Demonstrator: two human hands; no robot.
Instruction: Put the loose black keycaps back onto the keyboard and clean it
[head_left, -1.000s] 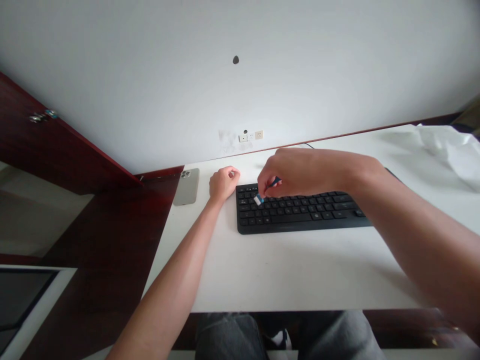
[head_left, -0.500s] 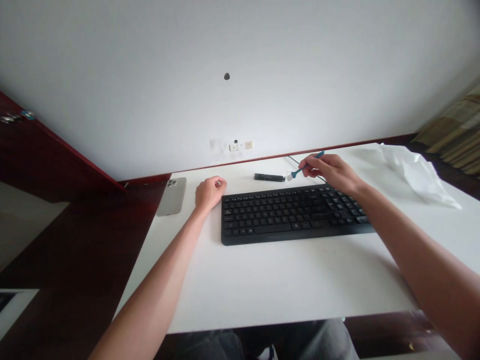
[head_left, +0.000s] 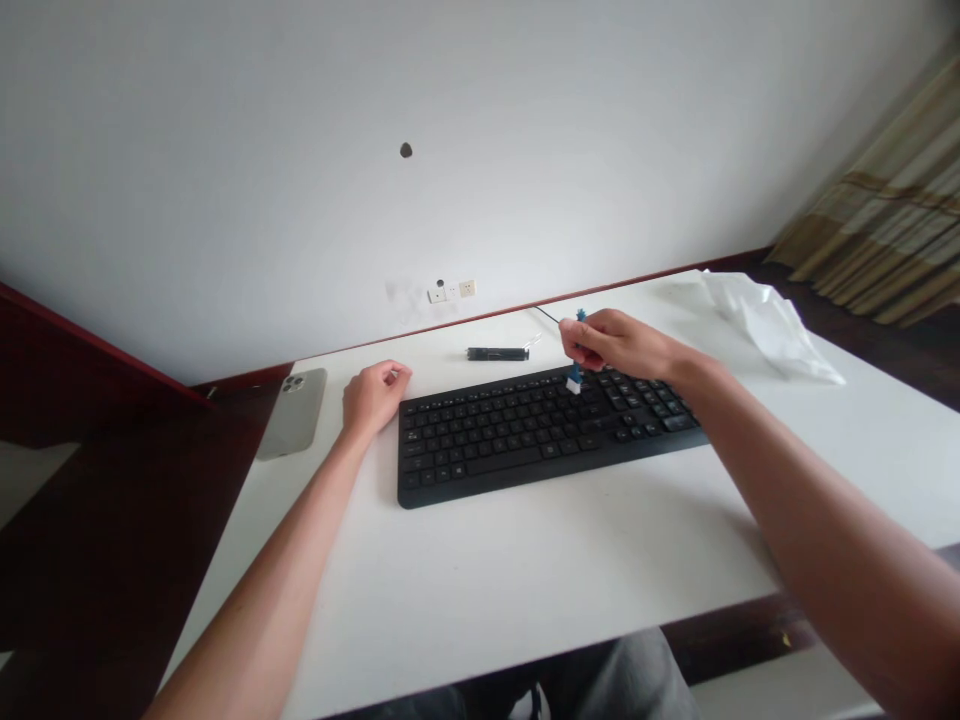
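My right hand (head_left: 611, 343) is closed round the handle of a small blue brush (head_left: 576, 374). Its white bristles point down over the upper right part of a black keyboard (head_left: 495, 425), at or just above the keys. I cannot tell whether they touch. Beside the keyboard's top left corner my left hand (head_left: 373, 398) rests on the white table, fingers loosely curled and nothing seen in them. A black pen-like tool (head_left: 497, 354) lies behind the keyboard, with a clear plastic piece (head_left: 532, 342) at its right end.
A phone (head_left: 294, 415) lies face down near the table's left edge. Crumpled white plastic (head_left: 776, 325) lies at the back right of the table (head_left: 480, 590). A dark cable (head_left: 546, 314) runs behind the keyboard. The wall with sockets (head_left: 452, 291) bounds the back.
The brush has come down from behind the keyboard to over its keys, turning from slanted to nearly upright. My left hand stays beside the keyboard. The whole view has shifted and tilted.
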